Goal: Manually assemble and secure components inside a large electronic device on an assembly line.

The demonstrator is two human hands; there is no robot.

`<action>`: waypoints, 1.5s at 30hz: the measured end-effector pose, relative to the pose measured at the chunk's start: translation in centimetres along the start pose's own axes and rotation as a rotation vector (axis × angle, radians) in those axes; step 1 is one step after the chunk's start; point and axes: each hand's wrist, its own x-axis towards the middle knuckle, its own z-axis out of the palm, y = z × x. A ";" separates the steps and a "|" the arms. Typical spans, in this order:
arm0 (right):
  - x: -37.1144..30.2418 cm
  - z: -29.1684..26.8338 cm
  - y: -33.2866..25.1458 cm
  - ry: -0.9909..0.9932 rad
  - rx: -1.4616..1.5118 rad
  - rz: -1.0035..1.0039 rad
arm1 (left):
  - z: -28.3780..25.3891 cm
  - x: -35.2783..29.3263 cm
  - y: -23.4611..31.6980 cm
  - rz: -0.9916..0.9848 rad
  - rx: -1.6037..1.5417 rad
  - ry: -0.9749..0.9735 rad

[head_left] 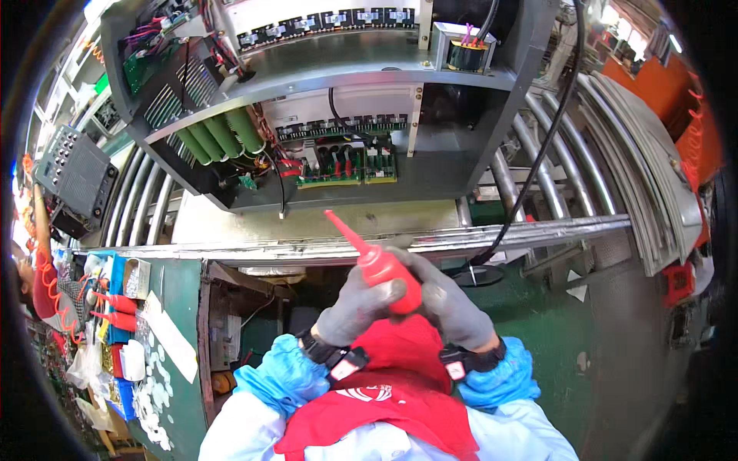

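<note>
Between my two grey-gloved hands is a red squeeze bottle (390, 275) with a long thin nozzle that points up and to the left. My left hand (360, 300) is closed round the bottle's left side, its thumb across the front. On the other side, my right hand (446, 300) presses against the bottle, fingers up near its collar. Beyond the hands stands a grey metal cabinet (492, 165), open at the front. Inside it are a green circuit board (330, 173), several green cylinders (219, 138) and, on the shelf, a transformer (465, 55).
The cabinet stands on a roller conveyor (550, 188) with a metal edge. A black cable (542, 157) hangs down at the right, near stacked metal panels (646, 169). At left, a green bench (173, 284) carries bins and more red bottles (119, 311). Another person's arm (40, 219) shows far left.
</note>
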 end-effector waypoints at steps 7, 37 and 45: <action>2.4 5.3 0.2 0.420 0.116 -0.030 | -2.4 -0.1 1.8 -0.063 0.047 -0.262; 12.6 -4.4 -3.7 0.887 -1.535 -0.080 | -11.4 10.6 -4.3 0.454 0.752 0.557; 13.5 -4.0 -4.5 0.853 -1.629 -0.043 | -12.2 10.2 -4.0 0.338 0.730 0.488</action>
